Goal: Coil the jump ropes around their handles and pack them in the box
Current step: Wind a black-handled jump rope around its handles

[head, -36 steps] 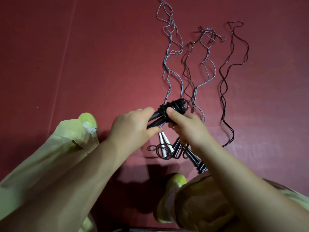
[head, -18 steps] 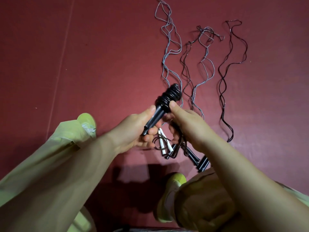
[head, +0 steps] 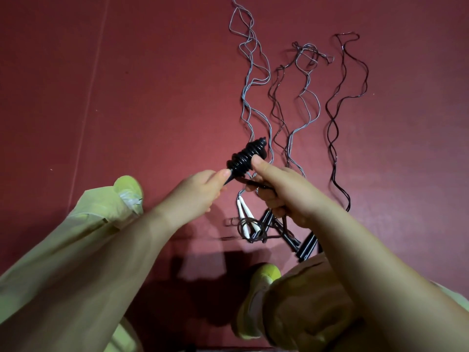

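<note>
No box was in view. The left hand [head: 200,191] pinched the narrow end of the black handles [head: 229,179], and the black coil [head: 247,156] stood just above this grip, tilted away. The right hand [head: 284,189] gripped the loose black rope [head: 256,183], its thumb touching the coil. Half a second before, the coil was shorter. Below the grip, white handles [head: 245,217] and other black handles [head: 302,243] lay on the red floor [head: 127,97].

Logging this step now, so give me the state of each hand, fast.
Left hand: closed, pinching the lower end of the coiled black jump rope.
Right hand: closed, thumb pressed on the coil, fingers curled round a loose rope strand.
</note>
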`<state>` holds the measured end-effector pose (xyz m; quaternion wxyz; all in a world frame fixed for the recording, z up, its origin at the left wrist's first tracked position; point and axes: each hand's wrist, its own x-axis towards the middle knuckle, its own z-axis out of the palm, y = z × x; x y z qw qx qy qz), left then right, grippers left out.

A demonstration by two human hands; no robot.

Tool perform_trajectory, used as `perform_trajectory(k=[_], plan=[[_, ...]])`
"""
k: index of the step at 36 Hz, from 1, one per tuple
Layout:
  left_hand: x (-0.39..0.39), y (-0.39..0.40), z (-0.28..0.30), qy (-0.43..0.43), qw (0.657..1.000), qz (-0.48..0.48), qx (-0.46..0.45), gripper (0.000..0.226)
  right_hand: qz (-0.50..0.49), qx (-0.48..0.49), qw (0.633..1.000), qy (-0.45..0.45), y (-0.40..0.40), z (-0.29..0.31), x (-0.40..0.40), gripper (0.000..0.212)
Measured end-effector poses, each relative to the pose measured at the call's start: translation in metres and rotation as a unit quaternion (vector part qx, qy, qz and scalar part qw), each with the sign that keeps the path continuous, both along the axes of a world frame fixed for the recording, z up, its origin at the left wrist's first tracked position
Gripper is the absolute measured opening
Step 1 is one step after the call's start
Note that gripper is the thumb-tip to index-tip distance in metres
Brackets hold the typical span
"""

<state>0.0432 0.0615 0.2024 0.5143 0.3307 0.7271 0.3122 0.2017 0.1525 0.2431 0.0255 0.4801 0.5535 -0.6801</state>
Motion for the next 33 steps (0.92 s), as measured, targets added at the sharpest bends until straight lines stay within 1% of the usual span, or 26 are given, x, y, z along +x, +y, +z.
perform_trajectory(k=[2,4,5,7,9,12,15,17,20,24,26,28,31,33], plan=[[0.0,-0.002,-0.001,0.032,0.999,-0.015,0.003,0.056,-0.011,-0.014,1.0,-0.006,-0.001,-0.003,0.0,0.061],[0.0,-0.003,-0.001,0.057,0.998,-0.039,0.005,0.044,-0.022,-0.032,0.999,-0.007,-0.002,-0.005,0.001,0.062],[0.0,-0.004,0.0,0.074,0.996,-0.054,0.001,0.036,-0.025,-0.038,0.999,-0.006,-0.003,-0.006,0.001,0.06],[0.0,-0.004,0.001,0.091,0.994,-0.064,0.009,0.029,-0.032,-0.036,0.999,0.001,-0.004,-0.008,0.0,0.053],[0.0,-0.004,0.001,0.11,0.992,-0.063,0.02,0.031,-0.036,-0.014,0.999,0.002,-0.006,-0.009,-0.001,0.048],[0.001,-0.004,0.001,0.145,0.988,-0.048,0.039,0.042,-0.046,0.014,0.999,0.009,-0.007,-0.01,-0.004,0.041],[0.003,-0.005,0.006,0.177,0.982,-0.038,0.062,0.041,-0.059,0.016,0.998,0.035,-0.008,-0.011,-0.005,0.038],[0.004,-0.005,0.009,0.172,0.983,-0.03,0.063,0.044,-0.059,0.02,0.997,0.054,-0.01,-0.011,-0.005,0.034],[0.004,-0.003,0.011,0.141,0.989,-0.01,0.049,0.045,-0.043,0.021,0.996,0.074,-0.014,-0.01,-0.007,0.029],[0.002,-0.002,0.011,0.141,0.989,-0.012,0.051,0.041,-0.047,0.053,0.995,0.067,-0.013,-0.011,-0.007,0.031],[0.002,-0.003,0.012,0.142,0.988,-0.01,0.055,0.038,-0.051,0.054,0.995,0.063,-0.012,-0.011,-0.006,0.034],[0.004,-0.004,0.013,0.158,0.986,-0.008,0.061,0.035,-0.051,0.058,0.995,0.057,-0.011,-0.012,-0.006,0.036],[0.005,-0.005,0.013,0.207,0.976,-0.017,0.07,0.04,-0.04,0.096,0.994,0.034,-0.011,-0.017,-0.006,0.041],[0.004,-0.005,0.012,0.22,0.972,-0.038,0.071,0.047,-0.041,0.111,0.993,0.027,-0.011,-0.018,-0.005,0.041]])
